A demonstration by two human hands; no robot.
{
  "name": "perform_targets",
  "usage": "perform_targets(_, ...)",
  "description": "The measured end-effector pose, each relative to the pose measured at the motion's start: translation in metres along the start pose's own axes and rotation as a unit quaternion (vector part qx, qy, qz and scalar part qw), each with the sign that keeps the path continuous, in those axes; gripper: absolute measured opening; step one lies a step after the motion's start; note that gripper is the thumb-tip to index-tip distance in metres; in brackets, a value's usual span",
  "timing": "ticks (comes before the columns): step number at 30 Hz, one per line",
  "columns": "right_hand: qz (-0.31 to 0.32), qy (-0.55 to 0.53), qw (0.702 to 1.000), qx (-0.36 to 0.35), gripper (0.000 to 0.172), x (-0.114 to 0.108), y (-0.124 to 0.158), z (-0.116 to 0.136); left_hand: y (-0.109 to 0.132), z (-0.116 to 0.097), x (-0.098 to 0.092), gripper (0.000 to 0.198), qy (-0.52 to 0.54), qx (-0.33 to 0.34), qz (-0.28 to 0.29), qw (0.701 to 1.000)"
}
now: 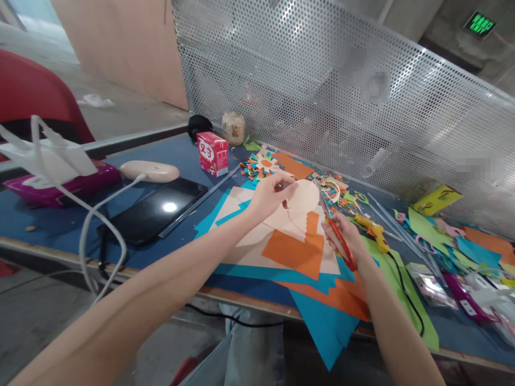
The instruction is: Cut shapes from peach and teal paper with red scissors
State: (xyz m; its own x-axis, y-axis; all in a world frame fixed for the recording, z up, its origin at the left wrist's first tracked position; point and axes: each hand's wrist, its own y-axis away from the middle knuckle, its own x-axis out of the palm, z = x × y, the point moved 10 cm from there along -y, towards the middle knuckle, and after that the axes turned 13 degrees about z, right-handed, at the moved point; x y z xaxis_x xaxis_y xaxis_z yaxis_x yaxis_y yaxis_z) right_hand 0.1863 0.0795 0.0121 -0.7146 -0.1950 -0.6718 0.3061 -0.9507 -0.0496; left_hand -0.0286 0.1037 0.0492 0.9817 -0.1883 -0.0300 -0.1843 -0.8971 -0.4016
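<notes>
Two hands meet above the tabletop (48,214). The left hand (267,195) pinches a pale paper circle (303,195) by its edge. The right hand (346,237) has its grip closed on red scissors (337,236), blades at the circle's rim. The floppy paper could buckle and tear, or the blades could nick fingers.

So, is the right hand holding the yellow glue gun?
No, the right hand holds red-handled scissors; the glue gun lies beside it.

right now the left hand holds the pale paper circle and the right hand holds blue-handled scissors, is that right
The handles are wrong: the scissors in the right hand are red-handled, not blue. The left hand does hold the pale paper circle. The head view shows it.
</notes>
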Motion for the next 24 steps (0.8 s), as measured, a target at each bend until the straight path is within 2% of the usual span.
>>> perform_targets(9, 0.002, -0.019, 1.0, 0.018, 0.046, -0.0011, 0.0007, -0.0003, 0.0006, -0.0042, -0.0004, 0.013, -0.017, 0.0, 0.001, 1.0)
perform_targets(19, -0.005, -0.049, 0.999, 0.013, 0.046, -0.0042, 0.0, -0.0017, 0.0, -0.0085, -0.0085, 0.008, -0.007, 0.006, -0.029, 1.0)
perform_targets(24, -0.04, -0.1, 0.994, 0.012, 0.048, -0.0055, -0.0009, -0.0001, -0.0001, -0.007, -0.0078, 0.008, -0.016, -0.002, -0.024, 1.0)
